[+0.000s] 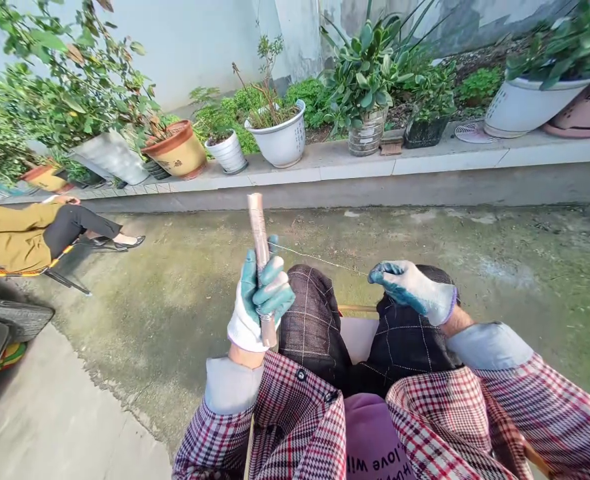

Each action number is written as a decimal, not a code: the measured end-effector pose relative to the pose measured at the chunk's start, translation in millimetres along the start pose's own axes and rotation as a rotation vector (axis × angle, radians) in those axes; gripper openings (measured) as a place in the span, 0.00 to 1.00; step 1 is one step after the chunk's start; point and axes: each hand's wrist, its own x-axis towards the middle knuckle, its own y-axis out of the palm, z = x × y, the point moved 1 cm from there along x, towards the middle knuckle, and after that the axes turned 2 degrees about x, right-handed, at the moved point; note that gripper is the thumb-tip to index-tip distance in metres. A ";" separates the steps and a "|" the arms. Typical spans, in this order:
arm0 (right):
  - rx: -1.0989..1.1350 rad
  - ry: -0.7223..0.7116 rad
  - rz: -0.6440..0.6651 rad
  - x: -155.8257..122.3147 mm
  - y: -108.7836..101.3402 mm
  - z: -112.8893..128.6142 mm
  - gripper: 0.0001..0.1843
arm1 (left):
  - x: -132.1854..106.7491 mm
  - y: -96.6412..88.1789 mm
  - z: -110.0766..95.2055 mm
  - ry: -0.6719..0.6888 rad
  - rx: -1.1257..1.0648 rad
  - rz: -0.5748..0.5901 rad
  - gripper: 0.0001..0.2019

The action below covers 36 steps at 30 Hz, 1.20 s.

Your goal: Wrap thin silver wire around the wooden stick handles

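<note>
My left hand point(269, 290), in a white work glove with a green coated palm, is closed around a short brown stick point(258, 230) held nearly upright. A thin pale string point(319, 258) stretches from beside the stick across to the other side. At its far end, my right hand point(407, 287), gloved the same way, pinches the string above my right knee. Both hands are raised over my lap, apart from each other. Fingers of the left glove hide part of the stick's middle.
A tiled ledge point(325, 172) runs ahead, carrying several potted plants, among them a white pot point(278, 137) and a yellow-orange pot point(177, 150). At left, a person point(19, 230) sits on a chair. Mossy concrete ground point(175, 267) lies between me and the ledge.
</note>
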 end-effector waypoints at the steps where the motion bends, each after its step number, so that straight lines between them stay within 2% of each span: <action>1: -0.025 -0.024 0.030 1.2 5.6 5.3 0.20 | 3.0 0.8 -6.8 0.047 -0.026 -0.018 0.14; 4: -0.015 -0.057 0.068 10.8 10.1 11.7 0.21 | 21.3 1.2 -23.3 0.129 -0.079 -0.029 0.12; 6: 0.053 -0.073 0.027 22.2 -1.4 9.6 0.23 | 39.2 -0.8 -28.0 0.110 -0.095 -0.038 0.12; 8: 0.105 -0.101 -0.094 33.0 -20.4 6.0 0.25 | 57.9 -4.8 -25.3 0.053 -0.094 -0.106 0.14; 10: 0.139 -0.129 -0.305 37.3 -37.1 4.4 0.25 | 74.2 -9.0 -14.4 -0.003 -0.071 -0.215 0.14; 12: 0.151 -0.149 -0.388 32.0 -39.9 6.9 0.23 | 86.7 -10.5 4.1 -0.023 -0.017 -0.304 0.12; 14: 0.103 -0.172 -0.288 19.5 -25.0 12.6 0.21 | 94.2 -7.4 28.9 -0.026 0.046 -0.347 0.09; 15: 0.055 -0.190 -0.193 12.5 -12.3 15.6 0.21 | 95.7 -4.1 42.7 -0.029 0.065 -0.342 0.08; 17: -0.063 -0.237 0.025 0.9 17.1 19.1 0.18 | 94.3 4.9 70.1 -0.045 0.077 -0.281 0.08; 18: -0.098 -0.279 0.088 -3.1 30.2 19.4 0.16 | 91.6 9.4 82.3 -0.058 0.075 -0.244 0.09; 21: -0.077 -0.251 0.026 -9.1 51.1 14.0 0.16 | 80.4 16.0 104.9 -0.082 0.091 -0.151 0.13; 24: -0.033 -0.134 -0.039 -16.8 45.9 7.4 0.14 | 73.7 6.8 104.1 -0.041 0.182 -0.107 0.17; 27: 0.041 -0.014 -0.034 -28.1 30.9 0.8 0.15 | 75.3 -12.4 92.2 0.091 0.361 -0.185 0.16; 29: 0.133 0.055 -0.006 -34.9 23.7 -6.1 0.20 | 78.9 -22.0 87.9 0.135 0.490 -0.182 0.18; 31: 0.208 0.072 0.042 -40.2 21.0 -14.3 0.23 | 81.7 -25.1 90.4 0.074 0.596 -0.078 0.28; 33: 0.275 0.062 0.143 -44.3 22.8 -22.0 0.25 | 81.6 -22.7 97.7 -0.037 0.643 0.083 0.36; 35: 0.345 0.052 0.268 -47.4 26.5 -27.3 0.25 | 78.3 -18.2 105.7 -0.147 0.635 0.229 0.37; 36: 0.379 0.043 0.314 -48.3 28.0 -28.8 0.24 | 75.8 -16.4 108.9 -0.199 0.627 0.278 0.34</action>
